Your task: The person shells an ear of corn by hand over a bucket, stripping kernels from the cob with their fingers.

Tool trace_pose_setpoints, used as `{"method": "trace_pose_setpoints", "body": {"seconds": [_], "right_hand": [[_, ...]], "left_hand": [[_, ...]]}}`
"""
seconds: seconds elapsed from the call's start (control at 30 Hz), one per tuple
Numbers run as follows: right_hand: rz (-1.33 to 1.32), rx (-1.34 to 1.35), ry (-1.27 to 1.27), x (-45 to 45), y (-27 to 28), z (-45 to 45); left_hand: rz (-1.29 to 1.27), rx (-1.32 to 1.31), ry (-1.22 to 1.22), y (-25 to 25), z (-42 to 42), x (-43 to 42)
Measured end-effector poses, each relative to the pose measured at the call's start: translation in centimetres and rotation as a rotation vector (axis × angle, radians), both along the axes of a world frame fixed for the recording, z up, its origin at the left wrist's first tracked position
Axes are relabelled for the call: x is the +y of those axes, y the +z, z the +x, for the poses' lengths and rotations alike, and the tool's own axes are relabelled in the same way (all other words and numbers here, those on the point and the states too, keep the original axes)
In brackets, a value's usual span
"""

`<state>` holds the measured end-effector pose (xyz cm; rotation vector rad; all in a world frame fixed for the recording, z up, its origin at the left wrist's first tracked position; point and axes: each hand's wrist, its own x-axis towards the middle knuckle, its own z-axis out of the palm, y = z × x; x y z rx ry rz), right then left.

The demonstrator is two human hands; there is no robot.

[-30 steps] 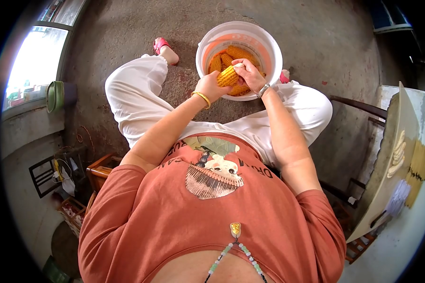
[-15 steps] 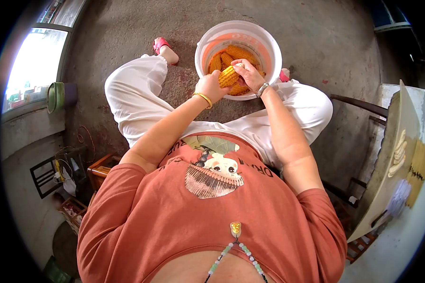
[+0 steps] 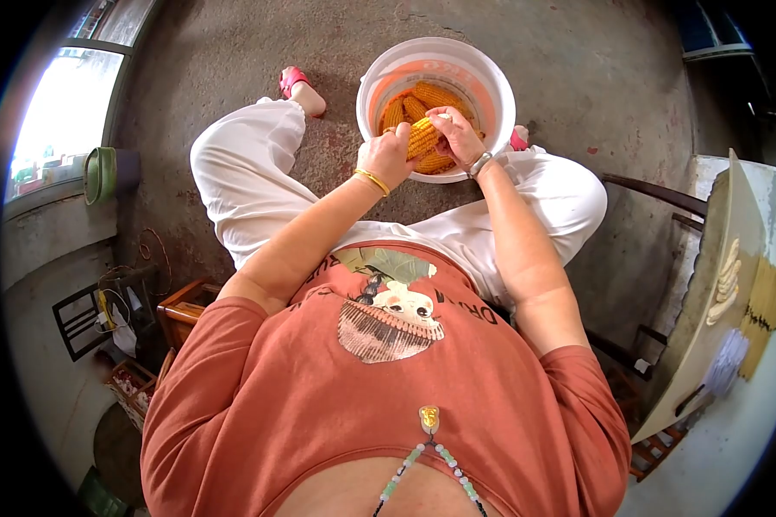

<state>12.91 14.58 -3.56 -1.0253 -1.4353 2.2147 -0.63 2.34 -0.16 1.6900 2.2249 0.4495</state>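
A yellow ear of corn (image 3: 422, 139) is held over the white bucket (image 3: 503, 79), between my two hands. My left hand (image 3: 384, 157), with a gold bangle at the wrist, is closed round the ear's lower left end. At the upper right end, my right hand (image 3: 459, 138) has its fingers curled against the ear; a silver bracelet or watch sits on that wrist. Several more corn ears (image 3: 438, 96) lie inside the bucket beneath. The parts of the ear under my fingers are hidden.
The bucket stands on the concrete floor (image 3: 224, 52) between my knees. To the right is a tilted board (image 3: 707, 284) with pale strips on it. A green container (image 3: 101, 177) is by the window at left. Wooden furniture (image 3: 185, 302) stands beside my left elbow.
My left hand has shifted slightly on the ear, its fingers now further over the kernels. The ear has moved a little to the right. My right hand has barely moved.
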Motion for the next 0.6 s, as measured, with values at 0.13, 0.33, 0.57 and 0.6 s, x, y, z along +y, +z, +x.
{"method": "trace_pose_setpoints", "body": {"seconds": [0.13,0.33,0.57,0.6], "right_hand": [[0.005,0.054,-0.001,-0.1,-1.0,-0.1],[-0.048,0.009,-0.092,-0.3,0.8,-0.3],[0.055,-0.063,0.037,0.1,0.2,0.0],[0.061,-0.058,0.047,0.0,0.2,0.0]], "left_hand": [[-0.070,-0.031,0.033,0.3,-0.2,0.1],[0.026,0.024,-0.012,0.2,-0.2,0.2],[0.057,-0.075,0.050,0.3,0.2,-0.1],[-0.014,-0.120,0.067,0.7,0.1,0.0]]}}
